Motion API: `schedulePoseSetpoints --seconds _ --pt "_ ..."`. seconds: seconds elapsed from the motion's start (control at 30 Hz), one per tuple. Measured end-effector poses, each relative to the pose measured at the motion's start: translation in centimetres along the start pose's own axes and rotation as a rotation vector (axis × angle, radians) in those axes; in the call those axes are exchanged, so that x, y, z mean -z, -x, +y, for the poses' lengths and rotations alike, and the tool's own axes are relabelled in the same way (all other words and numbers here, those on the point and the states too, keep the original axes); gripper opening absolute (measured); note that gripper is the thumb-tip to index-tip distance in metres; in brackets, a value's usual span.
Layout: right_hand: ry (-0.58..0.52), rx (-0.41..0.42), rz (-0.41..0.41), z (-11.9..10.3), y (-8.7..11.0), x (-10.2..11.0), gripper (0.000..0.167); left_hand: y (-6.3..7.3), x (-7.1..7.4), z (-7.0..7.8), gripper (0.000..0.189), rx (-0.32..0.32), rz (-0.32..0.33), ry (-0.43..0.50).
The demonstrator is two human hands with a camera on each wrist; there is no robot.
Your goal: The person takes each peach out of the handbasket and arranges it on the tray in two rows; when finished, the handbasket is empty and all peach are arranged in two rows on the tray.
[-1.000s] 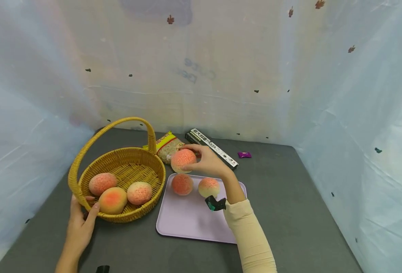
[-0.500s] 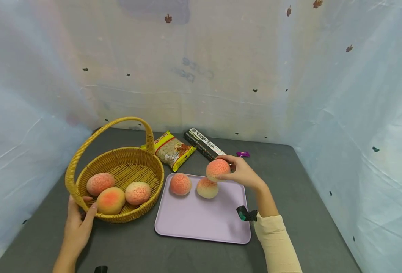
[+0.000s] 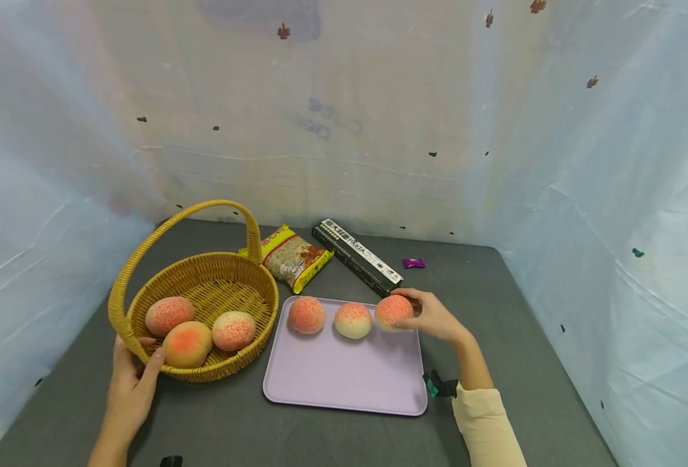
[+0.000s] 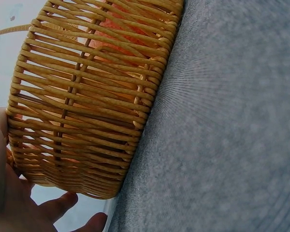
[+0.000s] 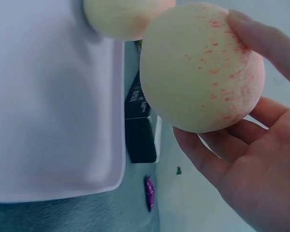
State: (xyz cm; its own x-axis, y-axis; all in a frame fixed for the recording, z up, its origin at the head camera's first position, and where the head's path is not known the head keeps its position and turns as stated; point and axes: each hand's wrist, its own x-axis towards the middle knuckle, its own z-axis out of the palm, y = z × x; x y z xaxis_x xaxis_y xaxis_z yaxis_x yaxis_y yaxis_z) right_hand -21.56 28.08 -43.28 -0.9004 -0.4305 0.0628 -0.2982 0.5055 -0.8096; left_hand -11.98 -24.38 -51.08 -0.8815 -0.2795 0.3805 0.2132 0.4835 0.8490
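My right hand (image 3: 437, 319) holds a pink-and-cream peach (image 3: 393, 312) at the far right corner of the lilac tray (image 3: 344, 383). In the right wrist view the thumb and fingers curl around this peach (image 5: 198, 72); whether it touches the tray I cannot tell. Two more peaches, a redder one (image 3: 306, 315) and a paler one (image 3: 352, 320), sit in a row along the tray's far edge. My left hand (image 3: 130, 389) grips the near-left rim of the yellow wicker basket (image 3: 227, 292), which has three peaches inside, one of them orange-yellow (image 3: 187, 344).
Behind the tray lie a yellow-edged food packet (image 3: 295, 257) and a long black pasta box (image 3: 358, 256). A small purple wrapped candy (image 3: 413, 263) lies to the right. The basket's tall handle (image 3: 163, 227) arches over it. Plastic sheeting (image 3: 344, 130) encloses the grey table.
My right hand has carried its peach rightward from above the packet, then lowered it at the tray's far right corner. The left hand keeps its hold on the basket rim.
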Motion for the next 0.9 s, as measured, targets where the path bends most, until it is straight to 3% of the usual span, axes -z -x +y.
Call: schedulePoseSetpoints --seconds 0.37,0.67,0.83,0.9 --pt "-0.008 -0.064 -0.002 1.5 1.0 -1.1 0.062 0.0 0.1 0.0 0.037 0.014 -0.008 -0.01" --pt "-0.031 -0.083 -0.01 -1.4 1.5 -1.4 0.058 0.0 0.1 -0.2 0.042 0.031 -0.005 -0.018" --pt "-0.036 -0.089 -0.01 -1.0 1.4 -1.7 0.059 0.0 0.1 -0.4 0.043 0.034 -0.01 -0.018" --pt "-0.038 -0.094 -0.013 0.1 1.1 -1.9 0.06 0.0 0.1 -0.4 0.043 0.034 -0.012 -0.02"
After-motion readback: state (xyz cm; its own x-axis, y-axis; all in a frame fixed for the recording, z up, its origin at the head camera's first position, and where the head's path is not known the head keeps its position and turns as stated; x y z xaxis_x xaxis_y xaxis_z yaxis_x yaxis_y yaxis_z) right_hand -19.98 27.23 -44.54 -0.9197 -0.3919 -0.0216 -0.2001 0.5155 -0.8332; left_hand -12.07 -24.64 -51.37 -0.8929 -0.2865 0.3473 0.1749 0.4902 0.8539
